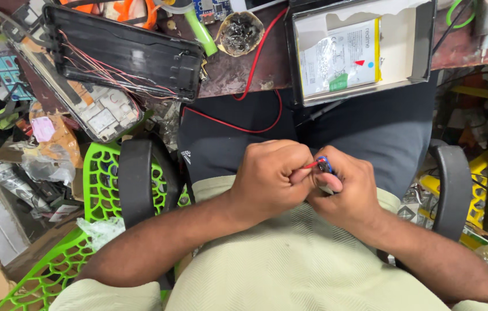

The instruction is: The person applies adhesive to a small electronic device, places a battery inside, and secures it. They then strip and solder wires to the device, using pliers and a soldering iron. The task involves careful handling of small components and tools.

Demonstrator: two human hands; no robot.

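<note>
Overhead | cluttered brown workbench (238, 69) | hands together, clamped on perhaps a small blue part (324, 165)

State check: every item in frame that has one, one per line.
Left hand: fisted, pinching red wire.
Right hand: closed on small blue part.
Box: open, flat battery inside.
Black cover: off, inner side up, thin wires across it.
Phone: back removed, boards exposed.
Round tin: open, dark residue.

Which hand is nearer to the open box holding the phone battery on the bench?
Right. The right hand sits below the box, roughly under its left half, pinching a small blue part. The left hand is beside it, further left of the box.
</note>
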